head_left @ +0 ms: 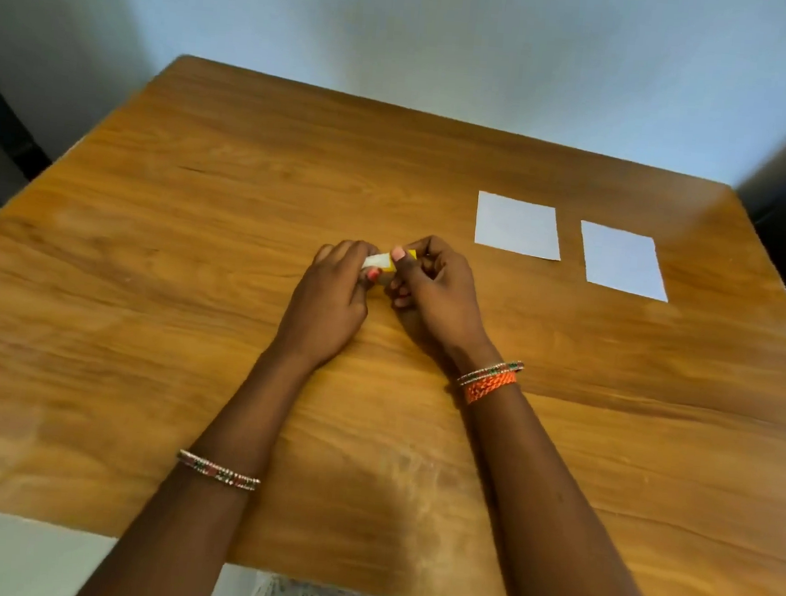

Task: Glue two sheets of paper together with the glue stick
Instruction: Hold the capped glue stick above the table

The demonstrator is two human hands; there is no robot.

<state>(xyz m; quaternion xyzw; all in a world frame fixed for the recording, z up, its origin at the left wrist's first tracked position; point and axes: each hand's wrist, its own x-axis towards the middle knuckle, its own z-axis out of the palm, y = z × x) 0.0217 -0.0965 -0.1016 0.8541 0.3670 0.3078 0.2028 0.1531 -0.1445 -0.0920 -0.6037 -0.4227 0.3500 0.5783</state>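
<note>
A small yellow and white glue stick (383,263) lies sideways between both my hands at the middle of the wooden table (193,280). My left hand (333,302) grips its whitish left end and my right hand (434,296) grips its yellow right end. Fingers cover most of the stick, so I cannot tell whether the cap is on. Two white sheets of paper lie flat and apart at the right: one sheet (517,225) nearer the middle, the other sheet (622,261) further right.
A pale wall rises behind the table's far edge. Dark objects stand off the table's left and right corners. Bangles sit on both my forearms, with an orange band on the right wrist.
</note>
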